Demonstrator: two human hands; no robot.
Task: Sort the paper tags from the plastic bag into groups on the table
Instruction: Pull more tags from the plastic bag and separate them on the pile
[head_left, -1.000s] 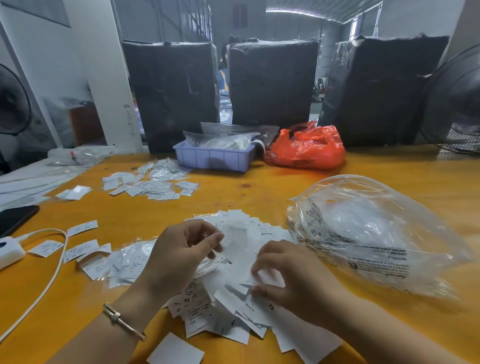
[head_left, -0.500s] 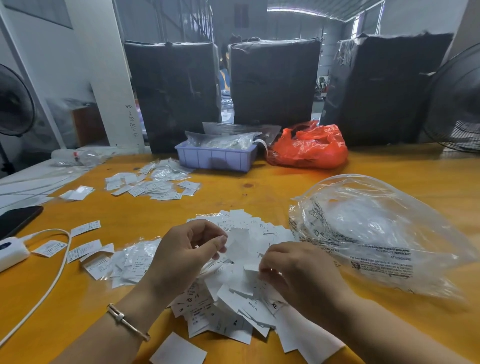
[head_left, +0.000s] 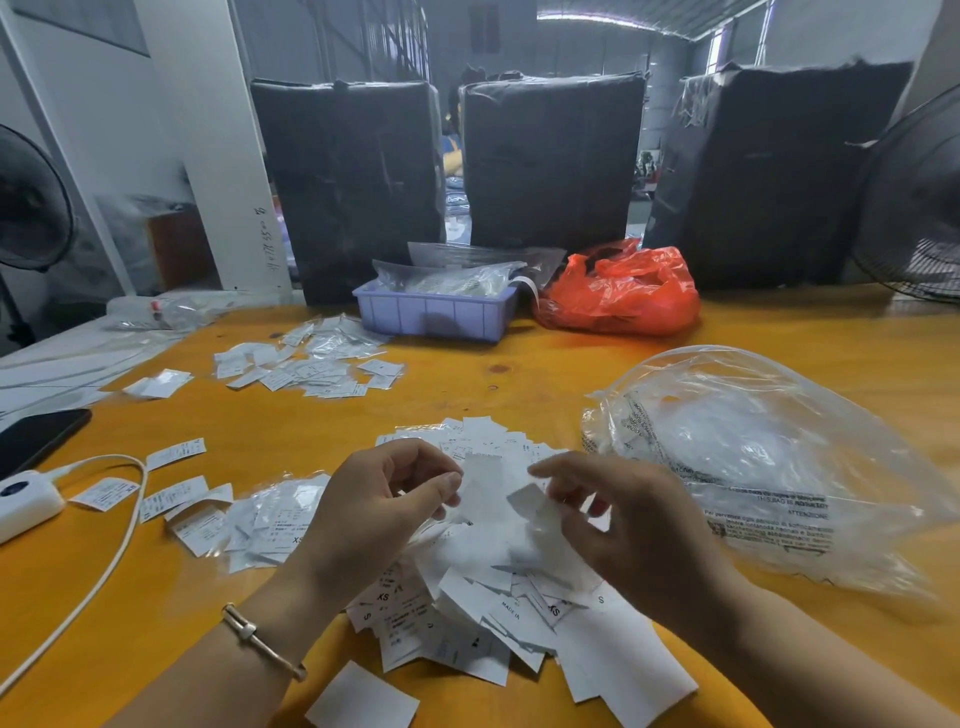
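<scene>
The small white printed paper tags (head_left: 467, 587) look feather-light, thin and limp, so they should slide over each other and lift only by an edge or corner pinch, one at a time. On the orange wooden desk (head_left: 545, 374), sorted groups lie at the left: a few long tags (head_left: 171, 493) near the white cable, and a further cluster (head_left: 306, 369) by the lilac plastic tray (head_left: 431, 312). The left hand (head_left: 379, 509) pinches a white tag between thumb and curled fingers. The main heap sits under both hands, some marked XS and S. The right hand (head_left: 623, 525) pinches another tag at its corner. The crumpled clear plastic bag (head_left: 779, 467) lies right.
</scene>
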